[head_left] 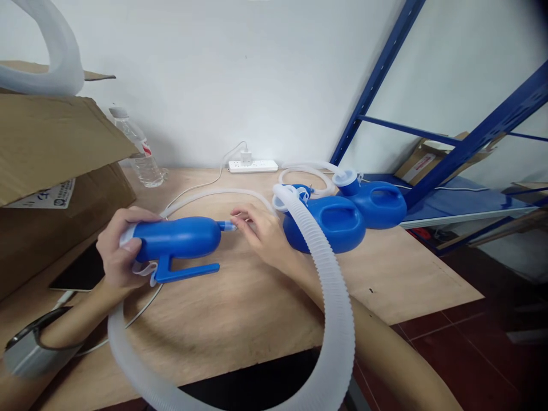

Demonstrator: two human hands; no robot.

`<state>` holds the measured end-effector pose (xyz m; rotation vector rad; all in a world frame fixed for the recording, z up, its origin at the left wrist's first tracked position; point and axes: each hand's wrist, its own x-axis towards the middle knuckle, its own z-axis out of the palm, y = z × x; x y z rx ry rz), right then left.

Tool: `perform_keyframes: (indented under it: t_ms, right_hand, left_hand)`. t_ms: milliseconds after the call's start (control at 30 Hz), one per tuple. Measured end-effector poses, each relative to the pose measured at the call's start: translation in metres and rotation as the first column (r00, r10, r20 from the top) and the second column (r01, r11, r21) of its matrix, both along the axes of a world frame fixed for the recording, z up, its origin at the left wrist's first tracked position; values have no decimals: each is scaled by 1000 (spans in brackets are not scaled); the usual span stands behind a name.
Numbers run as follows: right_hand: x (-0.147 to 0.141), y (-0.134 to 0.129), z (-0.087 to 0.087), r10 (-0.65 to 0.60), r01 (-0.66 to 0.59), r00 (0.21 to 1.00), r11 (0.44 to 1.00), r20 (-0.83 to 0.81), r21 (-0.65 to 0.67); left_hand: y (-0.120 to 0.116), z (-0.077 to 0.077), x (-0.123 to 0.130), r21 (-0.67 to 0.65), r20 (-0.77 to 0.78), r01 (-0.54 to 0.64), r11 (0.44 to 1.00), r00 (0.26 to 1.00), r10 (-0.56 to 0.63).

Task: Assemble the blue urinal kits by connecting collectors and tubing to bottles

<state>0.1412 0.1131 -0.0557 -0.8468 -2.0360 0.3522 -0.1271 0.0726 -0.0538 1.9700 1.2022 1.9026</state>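
Note:
My left hand [122,245] is wrapped round the white-collared end of a blue plastic bottle [180,237], which lies sideways above the table with its blue handle towards me. At the bottle's right end is a narrow blue spout with a clear tip [228,226]. Close to that tip, my right hand [259,228] has its fingers bent together; whether they grip anything is too small to make out. A translucent ribbed hose [334,297] loops across the foreground and over my right forearm. Two larger blue bottles [325,222] [379,204] stand beyond that forearm.
Cardboard boxes [51,142] fill the left side, with a water bottle [143,154] behind. A white power strip [252,166] lies by the wall. A dark tablet [81,268] rests at the left. Blue metal shelving [454,197] stands at the right, beyond the wooden table's edge [428,285].

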Motion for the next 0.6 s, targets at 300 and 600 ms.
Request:
perform_keyframes:
  t_ms: [300,600]
  right_hand:
    - [10,5,1,243,-256,967,914,-80,-314]
    - [6,8,-3,180,-188,981,972,-66,-138]
  left_hand:
    - [1,2,-4,16,-151,-24,1000,988,26]
    - [4,0,-3,-7,-149,-102,995,984,100]
